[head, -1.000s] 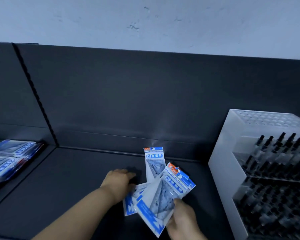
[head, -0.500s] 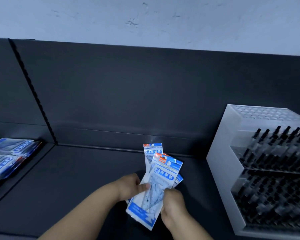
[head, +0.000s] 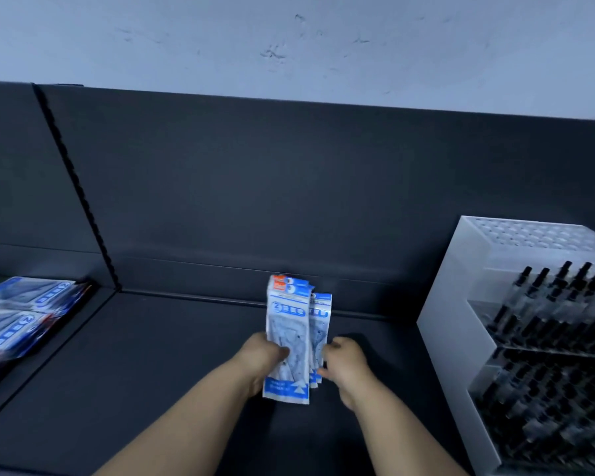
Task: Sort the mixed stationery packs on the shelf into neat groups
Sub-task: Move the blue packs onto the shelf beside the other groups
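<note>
- The left grip (head: 261,355) is curled round the left edge of a bundle of blue-and-white stationery packs (head: 287,324), thumb across the front.
- The right grip (head: 345,365) pinches the bundle's right edge, where the rear packs stick out sideways.
- The bundle stands upright over the dark shelf (head: 186,355), near its back panel.
- Similar piled packs (head: 18,314) lie far left, beyond a divider (head: 79,190).
- A white pen rack (head: 461,304) stands at right.

Reaching forward side by side, the left hand (head: 262,359) grips the left edge of the stack of packs (head: 288,333); the right hand (head: 347,368) pinches its right edge.
</note>
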Tool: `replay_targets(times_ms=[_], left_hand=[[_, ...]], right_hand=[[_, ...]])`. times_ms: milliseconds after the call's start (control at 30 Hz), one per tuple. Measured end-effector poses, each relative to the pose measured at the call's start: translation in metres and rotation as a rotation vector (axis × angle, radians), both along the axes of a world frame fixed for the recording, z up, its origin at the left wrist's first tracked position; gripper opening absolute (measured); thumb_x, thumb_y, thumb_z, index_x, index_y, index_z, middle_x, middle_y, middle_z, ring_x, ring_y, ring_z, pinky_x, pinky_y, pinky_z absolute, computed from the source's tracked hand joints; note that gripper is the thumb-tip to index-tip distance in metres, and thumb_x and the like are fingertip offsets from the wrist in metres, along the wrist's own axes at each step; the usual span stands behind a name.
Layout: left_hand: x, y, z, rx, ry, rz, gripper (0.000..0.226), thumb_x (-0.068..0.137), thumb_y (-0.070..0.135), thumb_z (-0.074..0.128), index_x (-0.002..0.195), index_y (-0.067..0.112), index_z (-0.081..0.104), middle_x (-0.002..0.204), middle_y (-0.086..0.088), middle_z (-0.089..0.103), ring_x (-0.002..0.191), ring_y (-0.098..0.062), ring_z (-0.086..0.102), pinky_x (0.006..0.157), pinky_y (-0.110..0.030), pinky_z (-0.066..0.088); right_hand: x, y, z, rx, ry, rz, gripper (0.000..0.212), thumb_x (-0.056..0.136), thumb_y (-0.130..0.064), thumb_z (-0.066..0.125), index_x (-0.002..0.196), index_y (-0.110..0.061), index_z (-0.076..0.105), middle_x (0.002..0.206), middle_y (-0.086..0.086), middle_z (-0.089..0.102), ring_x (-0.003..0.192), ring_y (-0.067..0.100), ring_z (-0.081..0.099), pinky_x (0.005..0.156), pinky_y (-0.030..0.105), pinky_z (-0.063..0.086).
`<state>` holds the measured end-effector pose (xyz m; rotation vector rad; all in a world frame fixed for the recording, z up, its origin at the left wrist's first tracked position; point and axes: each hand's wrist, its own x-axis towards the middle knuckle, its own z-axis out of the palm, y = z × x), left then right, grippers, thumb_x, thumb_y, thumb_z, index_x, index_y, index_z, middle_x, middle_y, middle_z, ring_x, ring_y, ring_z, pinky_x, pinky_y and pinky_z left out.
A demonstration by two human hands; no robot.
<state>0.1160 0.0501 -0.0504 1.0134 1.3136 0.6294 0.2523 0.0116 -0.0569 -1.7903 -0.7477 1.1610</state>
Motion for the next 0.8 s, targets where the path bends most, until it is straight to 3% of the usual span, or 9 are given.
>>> replay_targets(times_ms=[133, 267, 367, 433, 500, 567, 633, 733, 800], left_hand=[[0.010, 0.000, 0.007, 0.055, 0.059, -0.159, 0.024, 0.088, -0.002, 0.052, 0.109, 0.007, 0.061, 0.106, -0.017, 0.068, 0.094, -0.032, 0.067, 0.087, -0.049, 0.054], [0.005, -0.008, 0.006, 0.077, -0.084, -0.390, 0.029, 0.092, 0.003, 0.052, 0.118, 0.012, 0.056, 0.111, -0.013, 0.068, 0.100, -0.027, 0.067, 0.088, -0.043, 0.053], [-0.003, -0.011, 0.004, 0.180, -0.178, -0.230, 0.048, 0.087, 0.003, 0.063, 0.124, 0.022, 0.038, 0.118, -0.014, 0.062, 0.098, -0.026, 0.067, 0.083, -0.040, 0.055], [-0.010, -0.011, 0.001, 0.182, -0.282, -0.097, 0.068, 0.081, 0.006, 0.070, 0.128, 0.034, 0.029, 0.119, -0.010, 0.063, 0.100, -0.025, 0.067, 0.086, -0.038, 0.054], [-0.013, -0.016, 0.002, 0.116, -0.473, -0.064, 0.067, 0.078, 0.006, 0.073, 0.130, 0.028, 0.036, 0.121, -0.009, 0.064, 0.104, -0.027, 0.065, 0.092, -0.042, 0.051], [-0.008, -0.026, 0.005, 0.107, -0.639, -0.119, 0.058, 0.077, 0.004, 0.070, 0.130, 0.012, 0.048, 0.122, -0.014, 0.063, 0.111, -0.031, 0.061, 0.095, -0.043, 0.050], [-0.005, -0.030, 0.002, 0.159, -0.675, -0.088, 0.056, 0.073, 0.002, 0.069, 0.126, 0.003, 0.052, 0.121, -0.020, 0.063, 0.112, -0.035, 0.060, 0.095, -0.042, 0.050], [-0.018, -0.022, 0.008, 0.309, -0.476, -0.018, 0.049, 0.074, -0.004, 0.071, 0.118, 0.005, 0.054, 0.111, -0.017, 0.067, 0.099, -0.026, 0.067, 0.082, -0.036, 0.056], [-0.036, -0.012, 0.016, 0.408, -0.298, -0.011, 0.043, 0.076, -0.011, 0.068, 0.109, 0.011, 0.054, 0.100, -0.011, 0.067, 0.083, -0.014, 0.066, 0.070, -0.026, 0.055]], right_hand=[[-0.001, -0.003, 0.003, -0.010, 0.212, 0.035, 0.012, 0.092, -0.010, 0.056, 0.093, -0.004, 0.065, 0.089, 0.010, 0.071, 0.072, 0.018, 0.067, 0.053, 0.023, 0.049], [0.008, -0.006, 0.007, 0.020, 0.320, 0.081, 0.019, 0.089, -0.010, 0.062, 0.107, -0.006, 0.067, 0.094, 0.010, 0.074, 0.081, 0.023, 0.071, 0.063, 0.029, 0.055], [0.008, -0.011, 0.004, 0.225, 0.654, 0.053, 0.024, 0.091, -0.003, 0.053, 0.113, -0.001, 0.062, 0.101, 0.018, 0.072, 0.086, 0.029, 0.071, 0.067, 0.035, 0.058], [0.005, -0.010, -0.002, 0.395, 0.834, -0.009, 0.036, 0.091, -0.011, 0.055, 0.125, -0.002, 0.055, 0.118, 0.023, 0.064, 0.106, 0.036, 0.063, 0.079, 0.041, 0.057], [-0.004, -0.011, -0.003, 0.500, 0.919, -0.075, 0.045, 0.088, -0.018, 0.056, 0.131, -0.008, 0.050, 0.127, 0.019, 0.060, 0.117, 0.034, 0.057, 0.087, 0.041, 0.054], [-0.012, -0.012, -0.003, 0.521, 0.878, -0.078, 0.040, 0.087, -0.016, 0.053, 0.127, -0.012, 0.054, 0.122, 0.013, 0.064, 0.110, 0.026, 0.061, 0.081, 0.033, 0.056], [-0.018, -0.016, 0.000, 0.518, 0.783, -0.026, 0.035, 0.086, -0.014, 0.055, 0.120, -0.017, 0.058, 0.113, 0.006, 0.069, 0.100, 0.018, 0.067, 0.075, 0.027, 0.055], [0.000, -0.016, 0.006, 0.615, 0.725, -0.105, 0.047, 0.076, -0.011, 0.063, 0.122, -0.014, 0.057, 0.107, 0.003, 0.072, 0.093, 0.013, 0.069, 0.074, 0.025, 0.057], [0.028, -0.015, 0.013, 0.721, 0.700, -0.198, 0.069, 0.062, -0.019, 0.082, 0.124, -0.016, 0.053, 0.107, 0.004, 0.072, 0.090, 0.013, 0.069, 0.072, 0.024, 0.058]])
